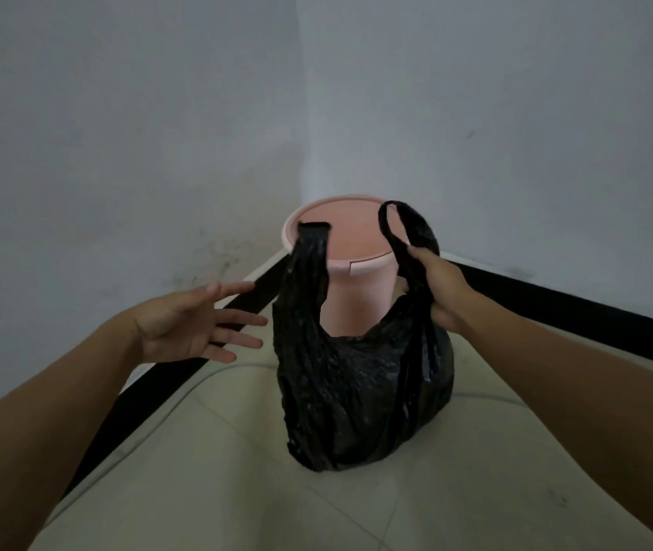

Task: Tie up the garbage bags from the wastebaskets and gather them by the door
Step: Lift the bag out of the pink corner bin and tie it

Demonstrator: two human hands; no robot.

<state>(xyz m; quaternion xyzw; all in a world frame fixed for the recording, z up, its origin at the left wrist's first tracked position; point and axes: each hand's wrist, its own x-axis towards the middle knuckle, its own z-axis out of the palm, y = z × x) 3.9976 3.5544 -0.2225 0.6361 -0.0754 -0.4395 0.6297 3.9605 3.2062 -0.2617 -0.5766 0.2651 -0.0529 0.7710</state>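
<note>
Tying is just starting: the garbage bag [356, 391] is sitting on the floor before the wastebasket [340, 232]. The right hand [440, 288] is gripping one handle [408, 228]. The left hand [193, 324], spread and empty, is hovering beside the other handle [309, 256], which needs catching next.

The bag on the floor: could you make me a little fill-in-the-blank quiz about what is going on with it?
1. The right hand grips one handle of the bag, whose colour is ____.
2. The left hand, its fingers spread beside the bag, holds ____.
3. Behind the bag, in the corner, stands a wastebasket whose colour is ____.

Missing words: black; nothing; pink.
</note>
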